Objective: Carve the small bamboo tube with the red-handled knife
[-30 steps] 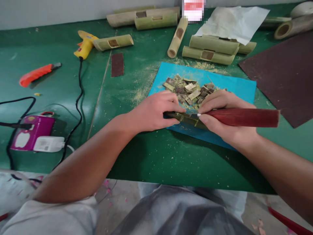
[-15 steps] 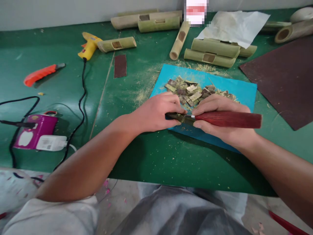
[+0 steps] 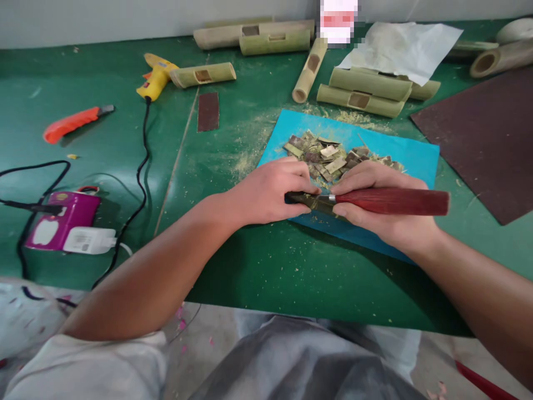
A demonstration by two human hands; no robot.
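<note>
My right hand (image 3: pixel 383 222) is closed around the red wooden handle (image 3: pixel 395 201) of a carving knife. Its metal collar (image 3: pixel 332 198) and blade end point left, toward my other hand. My left hand (image 3: pixel 278 189) pinches a small dark bamboo piece (image 3: pixel 318 202) at the knife's tip, thumb below and fingers above. Fingers partly cover both the blade and the piece. Under both hands lies a blue sheet (image 3: pixel 416 155), and just beyond them on it sits a heap of bamboo chips (image 3: pixel 328 155) with shavings.
Cut bamboo tubes (image 3: pixel 366 91) lie along the back, some under white paper (image 3: pixel 400 47). A yellow glue gun (image 3: pixel 156 80), an orange utility knife (image 3: pixel 75 123) and a purple power strip (image 3: pixel 79 216) with cords are on the left. A brown sheet (image 3: pixel 487 150) lies at right.
The view has shifted slightly, so everything sits a little further right. Both hands keep the same grip on the knife and the bamboo piece.
</note>
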